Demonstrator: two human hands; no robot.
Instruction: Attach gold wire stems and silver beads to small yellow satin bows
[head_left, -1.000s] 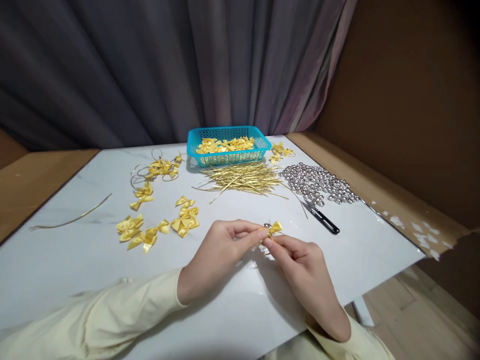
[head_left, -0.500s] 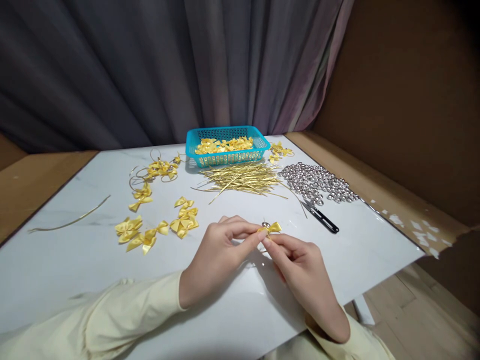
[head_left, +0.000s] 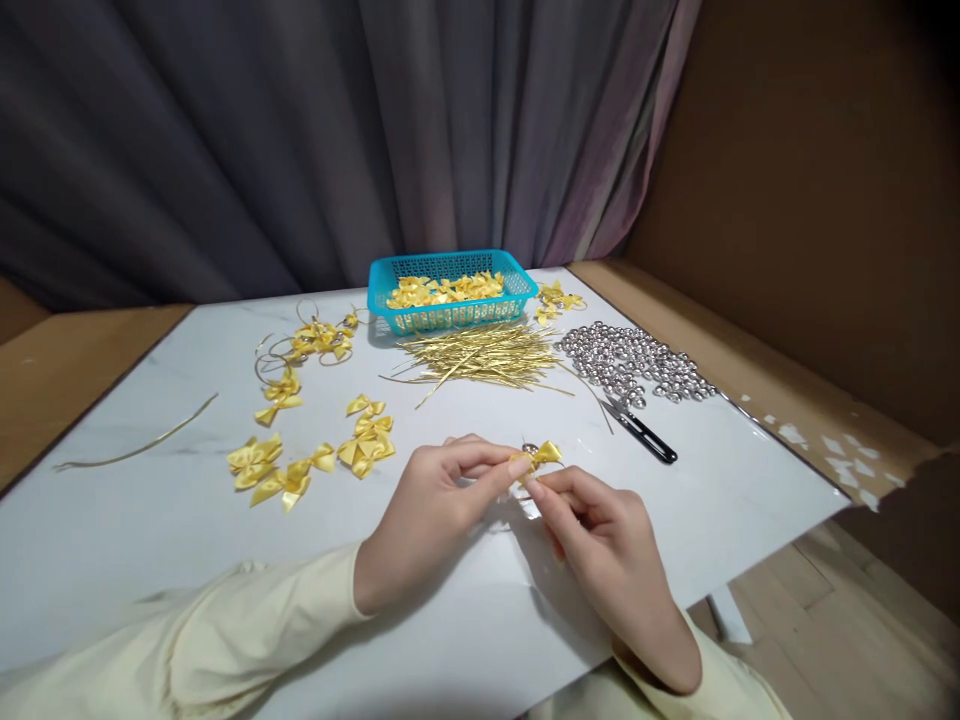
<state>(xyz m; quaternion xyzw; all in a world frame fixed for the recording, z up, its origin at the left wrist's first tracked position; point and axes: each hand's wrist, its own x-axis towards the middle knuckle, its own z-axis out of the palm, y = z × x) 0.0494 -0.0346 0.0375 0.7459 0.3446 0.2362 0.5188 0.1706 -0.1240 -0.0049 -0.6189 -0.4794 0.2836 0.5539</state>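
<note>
Above the front of the table, my left hand (head_left: 439, 510) pinches a small yellow satin bow (head_left: 545, 455) between thumb and index finger. One round silver piece (head_left: 530, 449) sits against the back of the bow. Just below it, the thumb and index finger of my right hand (head_left: 607, 545) are pressed together on what looks like a thin gold cord. Part of that cord curves out beside the bow. The fingertips of both hands nearly touch and hide where cord and bow meet.
A blue basket (head_left: 454, 318) of yellow bows stands at the back. Before it lies a pile of gold cords (head_left: 484, 358). Silver pieces (head_left: 630, 358) and black thread snips (head_left: 641, 432) lie right. Loose bows (head_left: 255, 460), corded bows (head_left: 319, 340) and a single cord (head_left: 142, 447) are left.
My right fingertips have moved slightly down, away from the bow, and more of the curved cord shows beside it. My left hand keeps its pinch. The view has shifted a little.
</note>
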